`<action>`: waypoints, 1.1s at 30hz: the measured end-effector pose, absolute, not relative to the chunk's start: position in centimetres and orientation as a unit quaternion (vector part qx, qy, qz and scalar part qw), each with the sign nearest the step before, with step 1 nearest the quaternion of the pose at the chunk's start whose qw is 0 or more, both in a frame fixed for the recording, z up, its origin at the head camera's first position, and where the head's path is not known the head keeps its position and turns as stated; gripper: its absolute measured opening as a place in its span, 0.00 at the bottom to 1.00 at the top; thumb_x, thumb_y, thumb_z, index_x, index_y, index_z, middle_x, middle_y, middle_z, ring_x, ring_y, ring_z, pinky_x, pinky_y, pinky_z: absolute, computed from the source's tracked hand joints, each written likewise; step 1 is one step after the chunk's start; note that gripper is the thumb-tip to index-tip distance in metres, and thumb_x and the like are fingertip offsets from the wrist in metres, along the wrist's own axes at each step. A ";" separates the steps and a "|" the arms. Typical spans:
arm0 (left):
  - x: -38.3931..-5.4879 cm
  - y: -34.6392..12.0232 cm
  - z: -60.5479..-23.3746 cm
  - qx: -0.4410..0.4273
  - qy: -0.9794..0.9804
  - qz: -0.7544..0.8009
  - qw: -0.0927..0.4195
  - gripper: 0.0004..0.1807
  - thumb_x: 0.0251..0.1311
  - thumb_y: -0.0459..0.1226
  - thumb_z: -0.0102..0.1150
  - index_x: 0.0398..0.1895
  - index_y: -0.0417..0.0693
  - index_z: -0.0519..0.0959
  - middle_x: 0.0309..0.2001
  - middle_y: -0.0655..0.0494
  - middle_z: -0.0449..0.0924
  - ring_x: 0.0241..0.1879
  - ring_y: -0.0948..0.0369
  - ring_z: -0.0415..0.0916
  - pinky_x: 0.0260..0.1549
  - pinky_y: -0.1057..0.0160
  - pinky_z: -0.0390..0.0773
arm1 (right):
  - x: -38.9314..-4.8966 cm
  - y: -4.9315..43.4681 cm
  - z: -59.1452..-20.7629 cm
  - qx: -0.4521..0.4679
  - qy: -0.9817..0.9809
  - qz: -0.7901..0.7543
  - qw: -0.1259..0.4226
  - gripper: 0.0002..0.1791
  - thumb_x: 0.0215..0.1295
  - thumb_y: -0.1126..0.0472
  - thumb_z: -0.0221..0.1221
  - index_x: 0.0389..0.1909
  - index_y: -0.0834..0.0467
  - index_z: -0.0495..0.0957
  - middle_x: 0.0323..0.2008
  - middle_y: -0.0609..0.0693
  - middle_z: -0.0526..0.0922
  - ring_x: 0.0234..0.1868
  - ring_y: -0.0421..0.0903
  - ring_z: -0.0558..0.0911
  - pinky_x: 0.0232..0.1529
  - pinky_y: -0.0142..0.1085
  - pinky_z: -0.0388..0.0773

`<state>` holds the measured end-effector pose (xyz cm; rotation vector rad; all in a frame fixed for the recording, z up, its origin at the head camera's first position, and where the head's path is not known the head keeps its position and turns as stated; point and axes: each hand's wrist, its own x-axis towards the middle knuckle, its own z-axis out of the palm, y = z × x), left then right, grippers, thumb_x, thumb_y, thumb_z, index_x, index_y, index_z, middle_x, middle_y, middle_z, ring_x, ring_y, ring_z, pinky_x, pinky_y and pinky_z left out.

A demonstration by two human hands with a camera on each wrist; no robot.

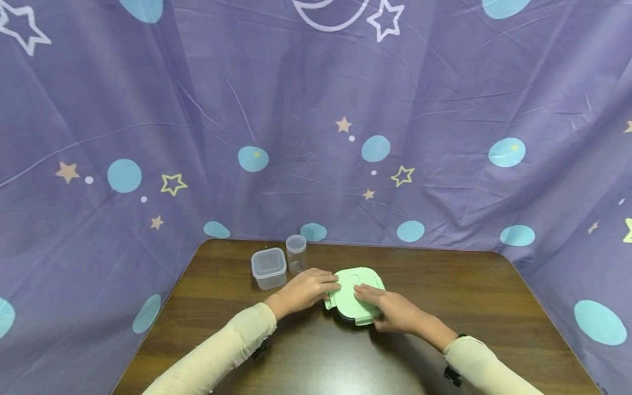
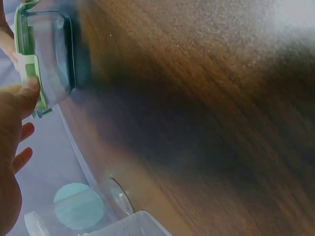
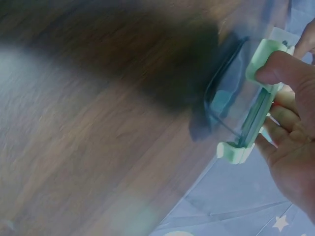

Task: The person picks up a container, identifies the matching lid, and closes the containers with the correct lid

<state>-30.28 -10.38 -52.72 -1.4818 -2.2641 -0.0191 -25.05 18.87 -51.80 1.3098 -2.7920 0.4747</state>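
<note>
A glass food container (image 1: 347, 300) with a light green snap lid stands on the table between both hands. My left hand (image 1: 305, 288) has its fingers on the lid's left edge. In the left wrist view its thumb presses a green side latch (image 2: 31, 69) over the clear glass wall (image 2: 51, 56). From the other side, my right hand (image 1: 399, 312) lays its fingers across the lid top. Its thumb bears on the right-hand latch (image 3: 266, 58), as the right wrist view shows. Another latch (image 3: 233, 152) sticks outward from the lid's rim there.
To the left of the container, a small square clear plastic box (image 1: 269, 269) with a lid stands beside a clear cylindrical jar (image 1: 296, 254). The brown wooden table (image 1: 444, 280) ends at a purple patterned curtain (image 1: 316, 109) at the back and sides.
</note>
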 end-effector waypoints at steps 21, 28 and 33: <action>-29.3 -9.2 -53.7 -0.591 -0.774 -0.006 0.226 0.30 0.61 0.56 0.60 0.64 0.54 0.80 0.64 0.55 0.81 0.64 0.56 0.79 0.65 0.55 0.77 | -26.0 19.9 -52.0 0.457 -0.880 0.122 0.046 0.39 0.52 0.84 0.59 0.68 0.61 0.74 0.71 0.55 0.74 0.71 0.56 0.73 0.67 0.52 0.74; -29.1 -9.2 -53.2 -0.588 -0.790 0.011 0.174 0.33 0.61 0.57 0.58 0.67 0.54 0.78 0.67 0.56 0.78 0.67 0.57 0.76 0.68 0.57 0.74 | -26.0 19.8 -52.2 0.454 -0.881 0.125 0.047 0.38 0.54 0.84 0.57 0.68 0.61 0.75 0.71 0.55 0.74 0.71 0.56 0.73 0.67 0.52 0.74; -29.2 -9.1 -53.0 -0.587 -0.793 0.025 0.162 0.33 0.60 0.57 0.58 0.67 0.55 0.78 0.68 0.55 0.77 0.68 0.57 0.75 0.69 0.58 0.73 | -26.0 19.8 -52.1 0.451 -0.882 0.124 0.053 0.38 0.52 0.84 0.58 0.67 0.61 0.75 0.70 0.55 0.74 0.71 0.56 0.74 0.67 0.52 0.74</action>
